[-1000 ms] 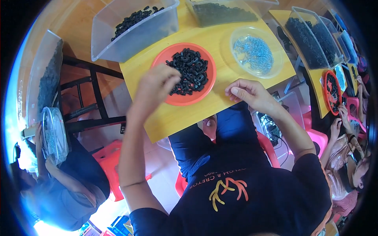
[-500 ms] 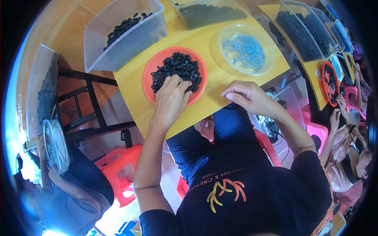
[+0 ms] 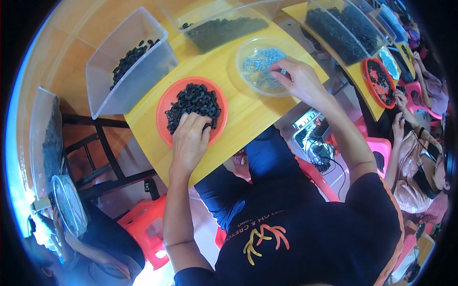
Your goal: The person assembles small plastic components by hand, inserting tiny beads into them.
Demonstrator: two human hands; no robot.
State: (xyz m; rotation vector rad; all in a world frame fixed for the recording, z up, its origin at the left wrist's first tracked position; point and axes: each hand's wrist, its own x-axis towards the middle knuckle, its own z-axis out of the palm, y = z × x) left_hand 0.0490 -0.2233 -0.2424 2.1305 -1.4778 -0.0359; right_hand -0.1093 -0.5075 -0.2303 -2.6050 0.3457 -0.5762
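My left hand (image 3: 190, 138) reaches over the near edge of a red round tray (image 3: 222, 107). The tray is heaped with small black plastic parts (image 3: 195, 101), and one dark piece shows between this hand's thumb and forefinger. My right hand (image 3: 300, 80) is at the right side of a clear round bowl (image 3: 240, 71). Small shiny metal-looking pieces (image 3: 260, 62) are spread across the bowl's bottom. The right fingers are curled together in a pinch, and whatever sits between their tips is too small to make out.
Two clear bins of black parts, one at far left (image 3: 129, 81) and one at the back (image 3: 229, 35), border the yellow table (image 3: 243, 107). Red stools (image 3: 148, 229) stand below. People work at left (image 3: 105, 257) and right (image 3: 415, 167). Cables (image 3: 322, 152) lie at right.
My right hand has gone from the table's near edge up to the clear bowl, its fingers now pinched there. The left hand stays at the red tray. The whole view has shifted.
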